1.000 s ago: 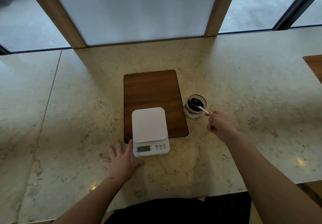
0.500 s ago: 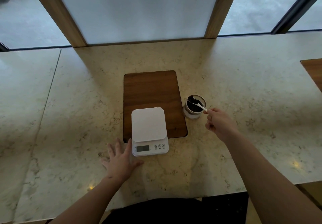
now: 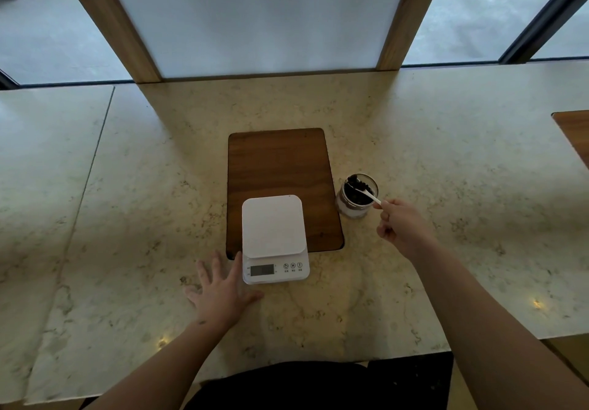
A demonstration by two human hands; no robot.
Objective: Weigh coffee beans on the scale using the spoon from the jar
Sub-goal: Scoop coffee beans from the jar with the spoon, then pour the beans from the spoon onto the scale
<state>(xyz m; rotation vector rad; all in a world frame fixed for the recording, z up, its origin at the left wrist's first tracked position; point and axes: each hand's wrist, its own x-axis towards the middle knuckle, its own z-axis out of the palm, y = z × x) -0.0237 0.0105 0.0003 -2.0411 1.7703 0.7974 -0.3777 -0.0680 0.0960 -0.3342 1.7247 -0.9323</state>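
The right hand point(image 3: 402, 229) pinches the end of one white spoon point(image 3: 366, 193), its bowl holding beans point(image 3: 356, 182) over one jar point(image 3: 355, 197) at 3 o'clock from the board point(image 3: 280, 167). The left hand point(image 3: 223, 288) lies flat, fingers spread, at 8 o'clock beside one scale point(image 3: 274, 237); its screen is too dim to read.

The surface point(image 3: 446, 161) lies open far, left and right. Mid-scene, the scale point(image 3: 272, 234) overlaps the wooden board's point(image 3: 277, 164) near edge; the jar point(image 3: 355, 197) stands just right of the board, narrowing passage there.
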